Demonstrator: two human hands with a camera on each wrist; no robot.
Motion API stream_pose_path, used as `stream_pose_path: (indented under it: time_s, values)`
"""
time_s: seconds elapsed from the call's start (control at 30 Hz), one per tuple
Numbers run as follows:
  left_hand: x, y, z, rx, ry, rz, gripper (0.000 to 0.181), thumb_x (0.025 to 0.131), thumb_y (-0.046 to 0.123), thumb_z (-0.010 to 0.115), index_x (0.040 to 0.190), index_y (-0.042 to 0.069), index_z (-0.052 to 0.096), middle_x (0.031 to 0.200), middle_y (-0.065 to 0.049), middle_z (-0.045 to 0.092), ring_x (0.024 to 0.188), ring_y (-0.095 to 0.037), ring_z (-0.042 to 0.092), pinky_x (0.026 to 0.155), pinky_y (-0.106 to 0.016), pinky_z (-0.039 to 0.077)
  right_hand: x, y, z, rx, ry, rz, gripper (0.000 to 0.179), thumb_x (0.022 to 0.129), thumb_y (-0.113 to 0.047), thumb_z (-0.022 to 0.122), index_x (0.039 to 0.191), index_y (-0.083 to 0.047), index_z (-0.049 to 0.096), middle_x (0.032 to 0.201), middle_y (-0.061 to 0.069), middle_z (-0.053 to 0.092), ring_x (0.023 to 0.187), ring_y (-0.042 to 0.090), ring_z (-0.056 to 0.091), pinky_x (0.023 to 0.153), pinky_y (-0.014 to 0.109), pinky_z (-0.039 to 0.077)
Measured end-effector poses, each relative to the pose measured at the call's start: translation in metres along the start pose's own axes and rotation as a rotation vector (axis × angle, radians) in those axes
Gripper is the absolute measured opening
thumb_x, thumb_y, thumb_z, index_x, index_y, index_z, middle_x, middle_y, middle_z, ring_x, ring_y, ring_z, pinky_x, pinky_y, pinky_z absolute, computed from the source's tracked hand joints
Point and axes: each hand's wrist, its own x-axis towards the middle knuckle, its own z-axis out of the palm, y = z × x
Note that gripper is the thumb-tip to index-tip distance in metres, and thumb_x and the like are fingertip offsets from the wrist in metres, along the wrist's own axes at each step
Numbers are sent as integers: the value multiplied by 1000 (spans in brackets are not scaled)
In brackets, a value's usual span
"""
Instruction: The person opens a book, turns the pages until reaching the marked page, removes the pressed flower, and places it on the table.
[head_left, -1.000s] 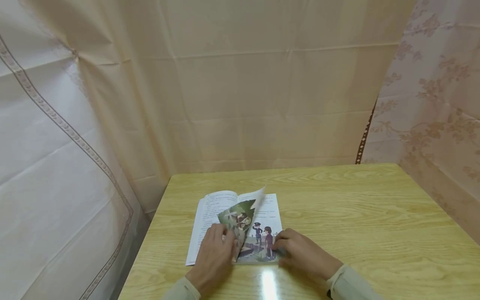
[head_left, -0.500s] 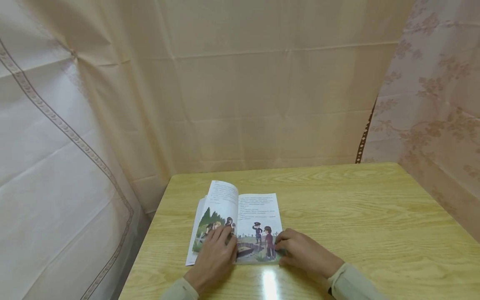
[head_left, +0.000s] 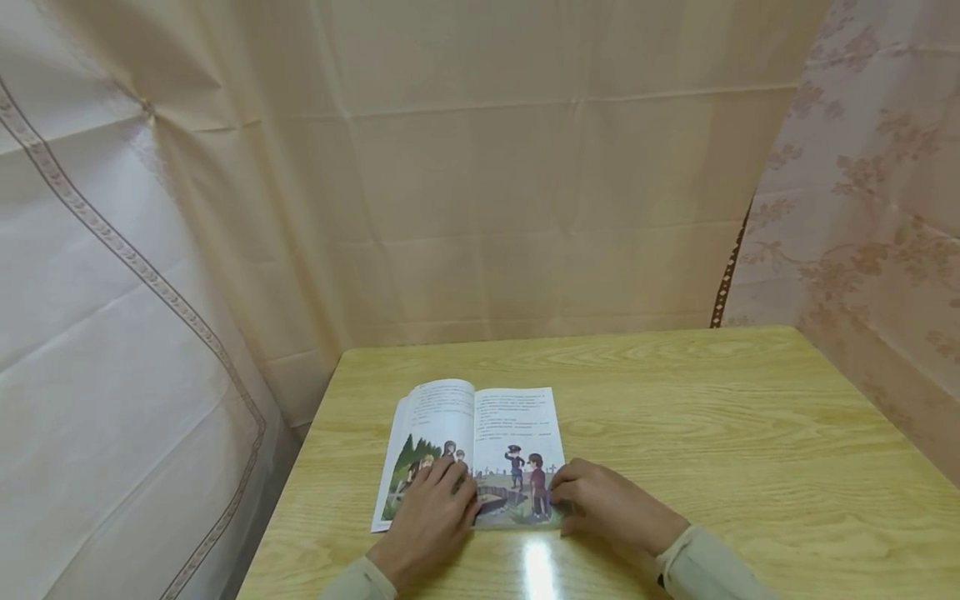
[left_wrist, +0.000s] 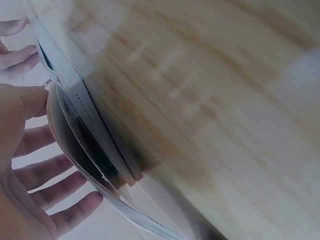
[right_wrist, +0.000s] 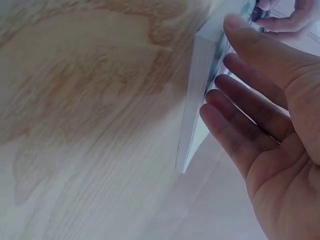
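Note:
An open paperback book [head_left: 517, 414] lies on the table, with text above and coloured drawings below on both pages. My left hand [head_left: 431, 515] rests on the lower part of the left page by the spine, covering some of the drawing. From the left wrist view, its fingers spread over the curved pages [left_wrist: 90, 175]. At the lower right corner of the book, my right hand [head_left: 617, 506] touches the page edge with relaxed fingers. The right wrist view shows its fingertips [right_wrist: 212, 114] along the side of the thick page block [right_wrist: 192, 90].
The light wood table [head_left: 735, 433] extends to the right of the book and behind it. Beige cloth [head_left: 525, 208] hangs behind the table, with a white cloth [head_left: 90, 317] on the left and a flowered one [head_left: 877, 217] on the right.
A lifted page has swung over from right to left and now lies down on the left side, its drawing showing. Both hands have stayed nearly in place.

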Motion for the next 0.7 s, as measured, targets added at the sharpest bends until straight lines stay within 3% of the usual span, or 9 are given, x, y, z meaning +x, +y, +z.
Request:
stream_pose_path:
  time_s: [0.13,0.33,0.5,0.7]
  values:
    - [0,0,-1,-12,-6,-8,15,96,34,71,99,19,70,104,0,62,104,-22,58,86,-41,54,0,-3,0,-24,-18,12,31,82,-25,86,106,-7,79,113,4,71,103,14,65,89,24,56]
    - [-1,-1,-1,-22,-6,-12,15,97,33,70,100,19,70,105,0,63,106,-23,59,88,-42,55,0,-2,0,-52,76,-133,8,88,-6,79,95,-10,79,102,0,73,94,8,67,84,13,53]
    - [-2,1,-2,-18,-39,-32,18,99,35,67,104,19,70,108,-1,64,108,-23,59,91,-42,55,1,-2,2,-84,113,-178,15,84,1,78,87,-13,76,92,-6,69,83,1,61,76,8,49]
    - [-3,2,-5,-64,-59,-60,25,100,43,64,105,19,68,109,0,62,109,-22,58,93,-42,52,1,-1,2,-45,125,-180,19,81,6,77,84,-13,76,90,-7,69,80,-1,59,73,7,47]
